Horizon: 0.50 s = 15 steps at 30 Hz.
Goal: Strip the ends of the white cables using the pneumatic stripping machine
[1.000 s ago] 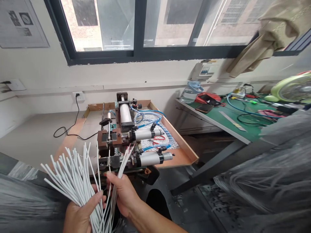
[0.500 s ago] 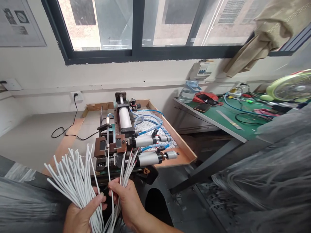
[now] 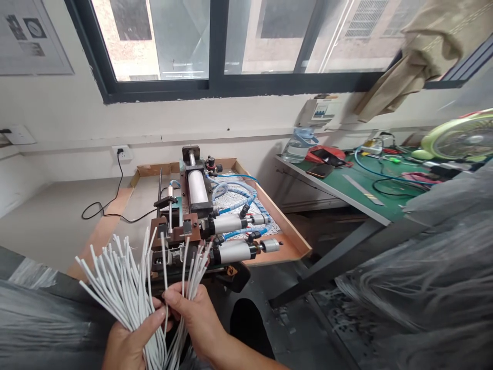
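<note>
My left hand (image 3: 133,336) is closed around a thick bundle of white cables (image 3: 121,288), their ends fanned out up and to the left. My right hand (image 3: 202,318) grips a thinner bunch of white cables (image 3: 195,272). Between the right thumb and finger, one single white cable (image 3: 165,262) stands upright, close to the left fingertips. Its tip is in front of the brown clamp block of a pneumatic machine (image 3: 198,187); whether they touch I cannot tell. The lower parts of both bundles run down out of view.
A wooden tray (image 3: 287,223) with blue air hoses (image 3: 252,198) surrounds the machine. At right a green-topped table (image 3: 333,182) carries a water bottle (image 3: 298,146), a phone (image 3: 321,170), a ruler (image 3: 362,190) and a fan (image 3: 462,136). Plastic-wrapped cables (image 3: 431,277) fill the right side.
The single cable, earlier reaching up to the machine's clamp, has been drawn back and to the left. My right hand has shifted slightly left, toward the left hand's bundle.
</note>
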{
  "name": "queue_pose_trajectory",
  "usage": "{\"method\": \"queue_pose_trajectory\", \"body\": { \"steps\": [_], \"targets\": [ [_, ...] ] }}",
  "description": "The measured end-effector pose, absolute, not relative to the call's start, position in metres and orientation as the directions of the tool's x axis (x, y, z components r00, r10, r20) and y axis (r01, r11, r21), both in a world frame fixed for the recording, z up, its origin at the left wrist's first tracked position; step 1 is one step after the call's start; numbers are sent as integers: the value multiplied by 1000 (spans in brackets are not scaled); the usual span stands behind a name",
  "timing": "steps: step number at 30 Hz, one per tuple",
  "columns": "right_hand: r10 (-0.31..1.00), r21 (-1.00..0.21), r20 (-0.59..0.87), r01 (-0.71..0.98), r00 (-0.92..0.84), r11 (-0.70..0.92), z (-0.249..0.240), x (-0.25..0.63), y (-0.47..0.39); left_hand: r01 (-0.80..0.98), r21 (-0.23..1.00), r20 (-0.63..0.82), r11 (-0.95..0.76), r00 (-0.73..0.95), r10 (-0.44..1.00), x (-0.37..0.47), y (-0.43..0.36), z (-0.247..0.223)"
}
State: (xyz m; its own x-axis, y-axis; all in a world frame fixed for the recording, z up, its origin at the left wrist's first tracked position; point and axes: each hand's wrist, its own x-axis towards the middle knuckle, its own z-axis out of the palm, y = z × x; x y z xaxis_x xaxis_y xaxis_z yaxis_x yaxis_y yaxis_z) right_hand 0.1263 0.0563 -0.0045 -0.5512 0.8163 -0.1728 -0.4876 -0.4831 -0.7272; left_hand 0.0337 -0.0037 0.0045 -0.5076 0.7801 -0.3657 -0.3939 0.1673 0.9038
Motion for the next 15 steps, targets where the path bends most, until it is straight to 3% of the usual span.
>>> {"method": "queue_pose_trajectory", "body": {
  "steps": [5,10,15],
  "targets": [
    [897,-801,-168,-474,-408,-365,-13,130,55,-483,862,-436,155,-549,713,32,-4,4],
    [884,-786,-224,-460,-411,-413,-14,126,61,-482,857,-458,182,-552,696,33,-3,6],
    [872,-756,-259,-474,-416,-451,-11,123,66,-411,901,-378,138,-587,716,33,-2,6]
  ]
}}
